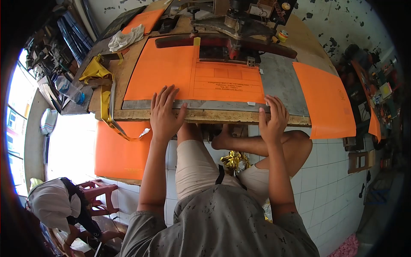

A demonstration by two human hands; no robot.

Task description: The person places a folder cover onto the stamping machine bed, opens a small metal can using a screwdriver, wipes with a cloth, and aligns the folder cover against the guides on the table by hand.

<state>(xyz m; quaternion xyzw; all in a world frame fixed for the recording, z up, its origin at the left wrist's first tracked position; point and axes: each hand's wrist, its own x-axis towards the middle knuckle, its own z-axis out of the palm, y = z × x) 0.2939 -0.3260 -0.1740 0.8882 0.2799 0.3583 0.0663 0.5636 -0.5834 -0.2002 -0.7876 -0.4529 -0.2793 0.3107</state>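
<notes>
An orange printed sheet [165, 70] lies flat on the grey metal bed [282, 81] of a press, with dark printed lines on its right half. My left hand [165, 115] rests at the sheet's front edge, fingers spread, fingertips over the orange. Near the front right corner is my right hand [273, 120], fingers stretched out; whether it touches the sheet I cannot tell. Small white pieces, one a tab [251, 103], sit along the sheet's edges. Above the sheet's back part stands the press [233, 25], with a dark red crossbar [171, 41].
Another orange sheet [325, 103] overhangs the table's right side. Gold foil strip [107, 100] hangs at the left, near a white cloth [126, 37]. Below left lies more orange material [120, 150]. A person [64, 205] bends beside a red stool [96, 197]. Crumpled gold foil [235, 162] is on the floor.
</notes>
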